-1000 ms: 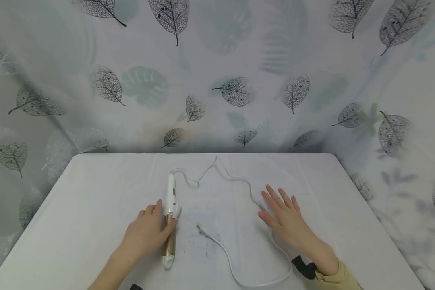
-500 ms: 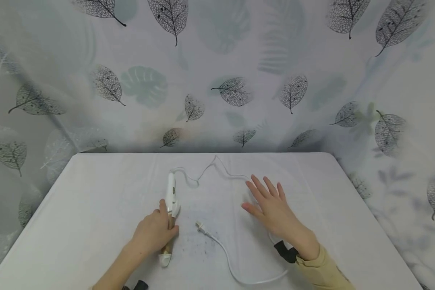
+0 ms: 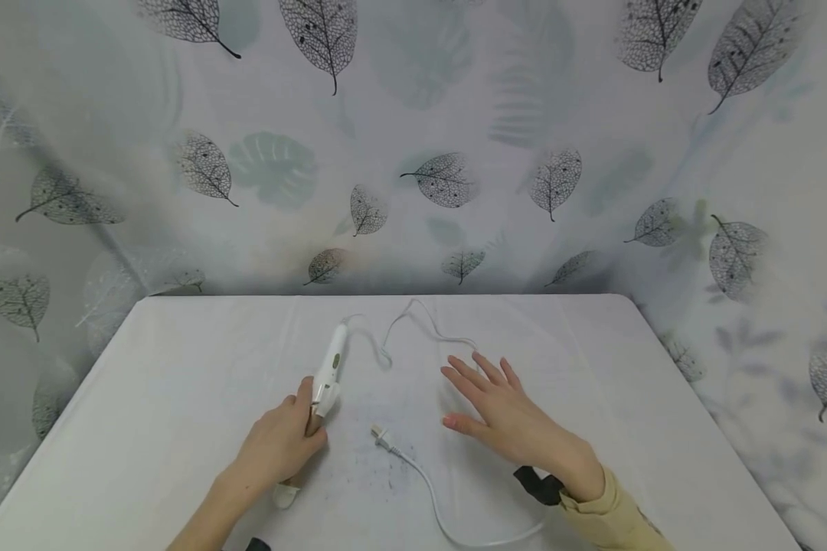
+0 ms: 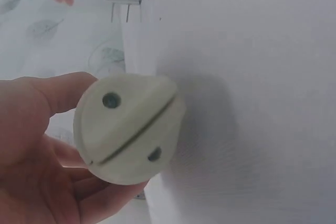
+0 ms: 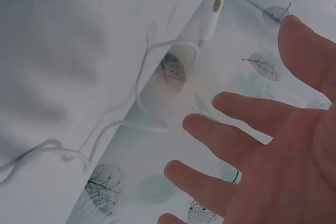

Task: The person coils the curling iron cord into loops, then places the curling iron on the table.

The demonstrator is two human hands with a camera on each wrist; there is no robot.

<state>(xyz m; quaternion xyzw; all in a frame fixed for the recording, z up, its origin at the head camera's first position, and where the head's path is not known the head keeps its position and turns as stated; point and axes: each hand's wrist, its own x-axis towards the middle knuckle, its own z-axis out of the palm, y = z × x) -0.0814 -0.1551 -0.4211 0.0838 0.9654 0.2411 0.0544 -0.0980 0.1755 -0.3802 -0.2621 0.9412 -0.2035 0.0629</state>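
Note:
A curling iron point(image 3: 331, 360) with a white handle and a gold barrel slants across the left half of the table, handle pointing away. My left hand point(image 3: 276, 444) grips it round the barrel, thumb on one side and fingers on the other. The left wrist view looks straight at its white end cap point(image 4: 128, 129), above a shadow on the cloth. Fingers hide much of the barrel. My right hand point(image 3: 506, 421) hovers over the table with fingers spread, holding nothing. In the right wrist view its palm point(image 5: 283, 166) is bare, near the white cord point(image 5: 139, 82).
The cord's two-pin plug point(image 3: 382, 438) lies between my hands, prongs toward the curling iron. From there the cord point(image 3: 430, 490) loops to the front and under my right arm. A leaf-printed curtain point(image 3: 413, 153) hangs behind the white table point(image 3: 200, 344).
My left hand has closed round the barrel and tilted the curling iron, its handle end swinging right and its tip left. My right hand has moved left over the table.

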